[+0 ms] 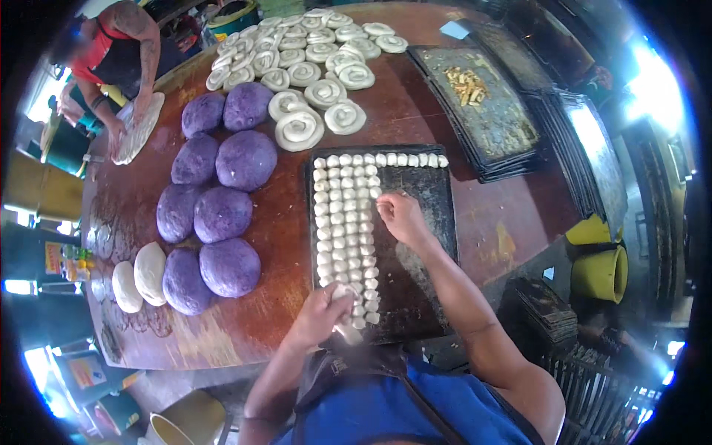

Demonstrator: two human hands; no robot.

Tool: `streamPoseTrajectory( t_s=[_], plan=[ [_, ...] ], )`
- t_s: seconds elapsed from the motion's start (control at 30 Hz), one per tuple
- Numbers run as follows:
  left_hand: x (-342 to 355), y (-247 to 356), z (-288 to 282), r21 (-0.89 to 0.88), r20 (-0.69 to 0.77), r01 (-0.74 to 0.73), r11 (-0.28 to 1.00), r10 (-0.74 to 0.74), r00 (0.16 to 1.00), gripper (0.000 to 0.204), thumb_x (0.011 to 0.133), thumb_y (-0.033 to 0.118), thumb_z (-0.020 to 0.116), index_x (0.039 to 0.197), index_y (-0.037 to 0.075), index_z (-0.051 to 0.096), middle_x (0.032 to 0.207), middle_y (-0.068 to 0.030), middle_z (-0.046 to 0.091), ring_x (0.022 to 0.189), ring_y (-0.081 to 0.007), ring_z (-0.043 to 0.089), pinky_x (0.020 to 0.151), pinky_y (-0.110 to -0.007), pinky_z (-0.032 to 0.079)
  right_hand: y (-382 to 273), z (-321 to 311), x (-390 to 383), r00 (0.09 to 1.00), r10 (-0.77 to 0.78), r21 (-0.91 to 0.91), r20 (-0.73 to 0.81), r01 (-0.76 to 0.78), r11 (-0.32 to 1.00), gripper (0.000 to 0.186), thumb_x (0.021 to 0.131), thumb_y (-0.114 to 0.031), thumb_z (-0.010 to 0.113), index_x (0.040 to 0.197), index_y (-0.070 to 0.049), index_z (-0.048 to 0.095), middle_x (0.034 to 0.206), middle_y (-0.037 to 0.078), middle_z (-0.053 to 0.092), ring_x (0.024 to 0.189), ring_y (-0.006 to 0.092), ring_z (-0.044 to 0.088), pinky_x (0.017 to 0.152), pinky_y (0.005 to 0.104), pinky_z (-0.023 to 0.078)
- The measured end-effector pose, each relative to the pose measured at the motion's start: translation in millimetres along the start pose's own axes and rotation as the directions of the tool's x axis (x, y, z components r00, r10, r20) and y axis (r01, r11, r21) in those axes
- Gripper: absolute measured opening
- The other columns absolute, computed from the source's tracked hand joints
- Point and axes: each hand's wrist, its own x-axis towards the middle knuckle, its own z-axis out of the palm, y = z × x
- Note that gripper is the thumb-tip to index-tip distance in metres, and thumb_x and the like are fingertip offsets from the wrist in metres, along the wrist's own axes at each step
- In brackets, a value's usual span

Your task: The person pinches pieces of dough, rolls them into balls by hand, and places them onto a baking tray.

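Observation:
A dark baking tray (415,259) lies in front of me. Rows of small white dough balls (345,215) fill its left part, and one row runs along its far edge. My left hand (319,315) is closed around a piece of white dough (345,305) over the tray's near left corner; the dough's lower end sticks out below the fingers. Over the tray's middle, my right hand (400,216) has its fingertips pinched together at the right edge of the rows. Whatever is between those fingertips, if anything, is hidden.
Large purple dough lumps (230,215) and two pale ones (150,274) sit at left. Coiled white dough rounds (304,74) cover the far side. Stacked trays (504,122) stand at right, crumbs on top. A person (126,59) presses a flat dough sheet (141,130) at far left.

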Motion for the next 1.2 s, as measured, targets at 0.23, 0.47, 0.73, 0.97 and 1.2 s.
streamPoseTrajectory(
  t_s=[0.23,0.47,0.73,0.97,1.2],
  plan=[
    [37,-29,-15,-0.313,-0.505,-0.194,0.93,0.01,0.863,0.025,0.092,0.007,0.046,0.114,-0.002,0.052,0.076,-0.0039,0.054,0.068,-0.0119,0.052,0.062,-0.027,0.043,-47,-8,-7,0.97,0.204,-0.082,0.133,-0.194,0.978,0.039,0.083,-0.02,0.072,0.117,-0.006,0.058,0.1,0.019,0.064,0.081,0.0262,0.067,0.074,0.0404,0.054],
    [-14,-40,6,0.224,0.119,-0.613,0.758,0.603,0.789,0.033,0.095,0.015,0.055,0.123,-0.002,0.05,0.092,-0.0067,0.06,0.084,-0.0153,0.057,0.074,-0.03,0.049,-181,-61,-154,0.946,-0.159,0.14,0.284,0.123,0.983,0.024,0.084,-0.015,0.068,0.104,-0.003,0.062,0.094,0.014,0.063,0.088,0.0293,0.063,0.077,0.0421,0.05],
    [5,-31,19,-0.12,0.226,-0.243,0.963,0.265,0.937,0.022,0.098,0.016,0.05,0.112,0.0,0.055,0.083,-0.0033,0.06,0.066,-0.0104,0.056,0.054,-0.026,0.045,-173,-31,-152,0.985,-0.119,-0.153,-0.128,0.099,0.983,0.03,0.085,-0.022,0.067,0.107,-0.002,0.061,0.089,0.015,0.066,0.073,0.0296,0.065,0.065,0.0392,0.053],
    [-3,-8,-5,0.351,0.209,-0.565,0.747,0.526,0.824,0.026,0.097,0.014,0.037,0.087,0.0,0.056,0.066,-0.0028,0.055,0.057,-0.0114,0.053,0.05,-0.029,0.042,-120,-41,-107,0.97,-0.053,0.366,0.236,-0.039,0.93,0.021,0.087,-0.023,0.064,0.082,-0.003,0.062,0.07,0.011,0.065,0.062,0.0253,0.064,0.058,0.033,0.049],
    [2,-14,8,-0.173,-0.06,-0.054,0.984,0.044,0.997,0.017,0.097,0.021,0.051,0.094,0.005,0.057,0.062,0.0023,0.048,0.052,-0.0075,0.042,0.05,-0.023,0.035,-18,-2,-22,1.0,0.026,-0.039,-0.002,-0.026,0.999,0.016,0.083,-0.016,0.067,0.092,-0.003,0.061,0.079,0.014,0.065,0.075,0.0298,0.065,0.065,0.0401,0.051]
  ],
)
